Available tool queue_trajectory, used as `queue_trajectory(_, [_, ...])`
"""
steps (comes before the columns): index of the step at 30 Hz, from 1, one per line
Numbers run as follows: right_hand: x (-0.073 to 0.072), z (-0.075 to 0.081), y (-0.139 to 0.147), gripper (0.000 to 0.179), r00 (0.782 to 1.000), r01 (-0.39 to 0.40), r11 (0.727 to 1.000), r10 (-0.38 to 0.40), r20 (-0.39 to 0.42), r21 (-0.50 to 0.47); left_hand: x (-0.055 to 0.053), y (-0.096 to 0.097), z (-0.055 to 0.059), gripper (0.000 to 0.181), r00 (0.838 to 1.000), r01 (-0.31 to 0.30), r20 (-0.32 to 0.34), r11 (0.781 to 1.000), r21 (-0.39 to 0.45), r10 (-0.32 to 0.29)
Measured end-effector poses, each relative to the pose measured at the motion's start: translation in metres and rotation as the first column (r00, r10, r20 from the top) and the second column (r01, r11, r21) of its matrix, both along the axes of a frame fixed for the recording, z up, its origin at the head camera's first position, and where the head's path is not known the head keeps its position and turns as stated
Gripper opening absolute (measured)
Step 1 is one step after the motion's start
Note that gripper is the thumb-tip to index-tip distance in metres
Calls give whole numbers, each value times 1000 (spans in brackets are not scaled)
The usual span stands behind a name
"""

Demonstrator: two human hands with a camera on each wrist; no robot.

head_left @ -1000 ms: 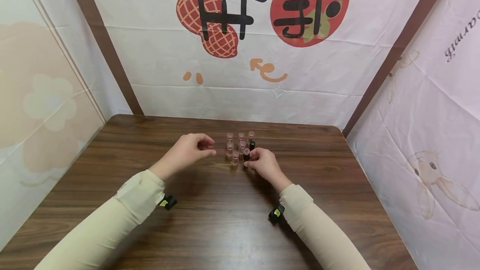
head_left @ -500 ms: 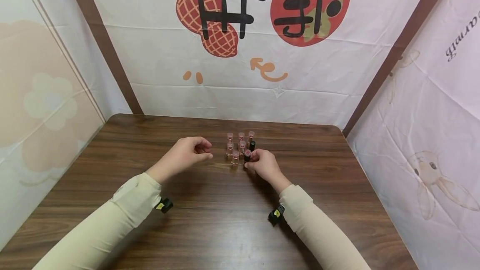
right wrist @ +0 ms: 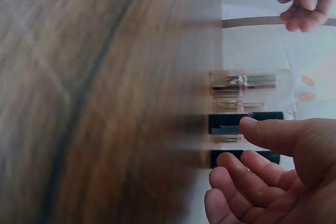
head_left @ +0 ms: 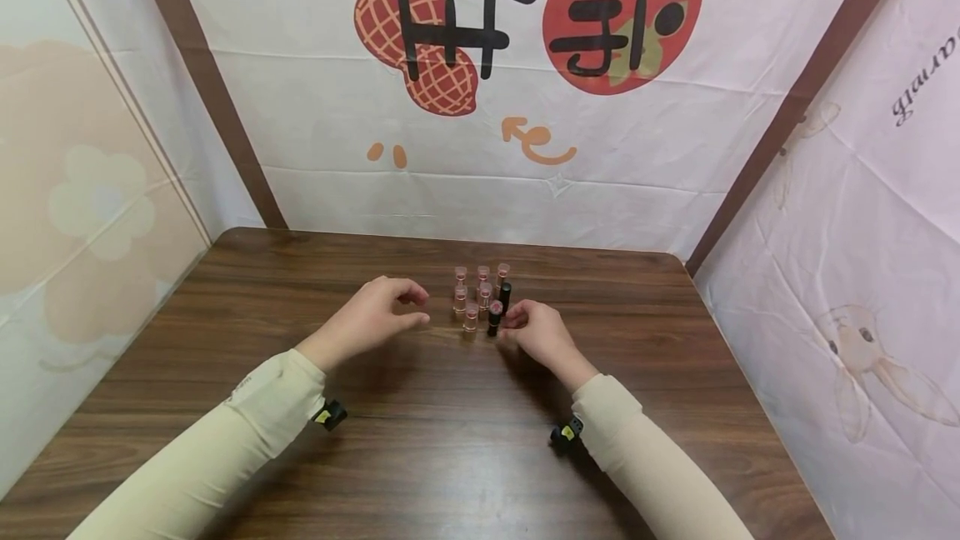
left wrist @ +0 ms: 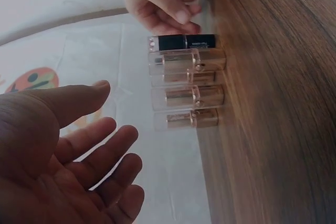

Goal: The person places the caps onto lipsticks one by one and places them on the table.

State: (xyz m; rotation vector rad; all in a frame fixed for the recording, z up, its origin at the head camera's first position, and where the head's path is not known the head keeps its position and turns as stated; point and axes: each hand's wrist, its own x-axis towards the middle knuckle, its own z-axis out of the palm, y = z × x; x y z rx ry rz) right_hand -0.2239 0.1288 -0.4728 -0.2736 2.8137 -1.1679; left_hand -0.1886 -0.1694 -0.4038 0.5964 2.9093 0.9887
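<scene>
A black lipstick (head_left: 494,320) with a pinkish clear top stands upright at the front right of a close group. Behind it to the right is a taller-looking, all-black lipstick (head_left: 506,297). Several clear-capped, rose-gold lipsticks (left wrist: 194,97) make up the others. My right hand (head_left: 542,332) is just right of the two black ones, its thumb and fingers parted; in the right wrist view the thumb (right wrist: 262,132) overlaps the front black lipstick. Off to the left of the group, my left hand (head_left: 375,311) hovers with loosely bent fingers and holds nothing.
The brown wooden table (head_left: 450,440) reaches back to a white printed cloth (head_left: 322,198). More cloth hangs along both sides. A small black camera is strapped at each wrist, below the light sleeves.
My right hand held the front black lipstick earlier; it has let go and drawn slightly right, leaving it standing. My left hand has shifted only slightly.
</scene>
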Motion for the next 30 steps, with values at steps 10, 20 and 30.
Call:
queue_trajectory(10, [10,17,22,32,997,-74,997,75,-20,34,2,-5,-9,34,999,13,-35,998,-64,-15])
queue_trajectory(20, [14,18,37,32,951,-132,964,189,-243,231,1,-5,-25,42,993,19,-115,989,-149,-36])
queue_trajectory(30, [15,18,39,44,877,-94,879,296,-379,468,7,-3,-36,66,987,9,-155,977,-211,-43])
